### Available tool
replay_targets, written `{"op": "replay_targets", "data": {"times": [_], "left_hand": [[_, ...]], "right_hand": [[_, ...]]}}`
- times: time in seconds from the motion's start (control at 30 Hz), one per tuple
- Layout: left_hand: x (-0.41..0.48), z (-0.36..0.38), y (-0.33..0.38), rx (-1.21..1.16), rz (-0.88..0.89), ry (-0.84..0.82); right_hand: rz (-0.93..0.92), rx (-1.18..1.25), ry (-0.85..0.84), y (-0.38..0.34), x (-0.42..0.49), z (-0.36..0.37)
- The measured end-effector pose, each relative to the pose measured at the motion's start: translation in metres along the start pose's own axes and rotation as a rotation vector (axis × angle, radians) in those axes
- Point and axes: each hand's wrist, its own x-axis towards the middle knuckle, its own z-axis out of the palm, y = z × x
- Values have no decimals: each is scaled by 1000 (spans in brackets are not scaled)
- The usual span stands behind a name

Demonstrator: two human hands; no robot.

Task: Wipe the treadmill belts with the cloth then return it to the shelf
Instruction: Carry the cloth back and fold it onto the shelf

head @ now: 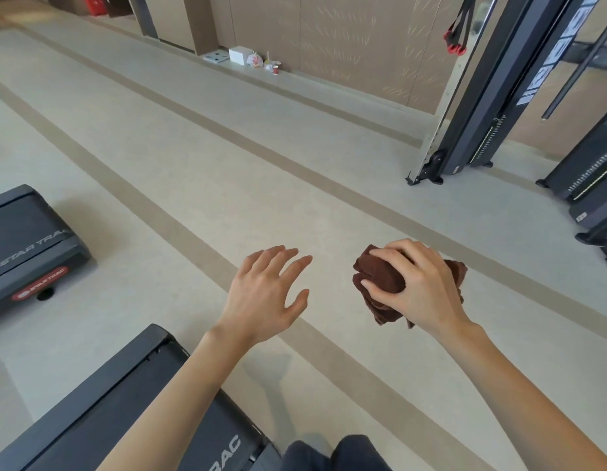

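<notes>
Fingers (390,254) of the right hand (421,287) are bunching the cloth (380,283), soft and light, gripped round its middle; left hand (264,294) is hanging spread, empty, beside it, treadmill (101,402) below.

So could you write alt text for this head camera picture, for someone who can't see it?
A person's right hand grips a bunched brown cloth above a pale gym floor, while the empty left hand is spread open beside it. The ends of two dark treadmills lie at left, and weight machines stand at upper right.
</notes>
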Motion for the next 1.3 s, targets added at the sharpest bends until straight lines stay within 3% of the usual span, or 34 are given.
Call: {"op": "replay_targets", "data": {"times": [0.43,0.67,1.0,1.3], "left_hand": [[164,60,-40,15,-150,-57],[277,76,-59,65,-262,18],[354,121,-96,57,-407,-39],[456,139,-202,34,-390,-55]], "right_hand": [[-49,114,-82,138,123,106],[-45,192,-94,211,223,141],[19,255,-165,259,288,207],[36,233,-192,283,401,287]]}}
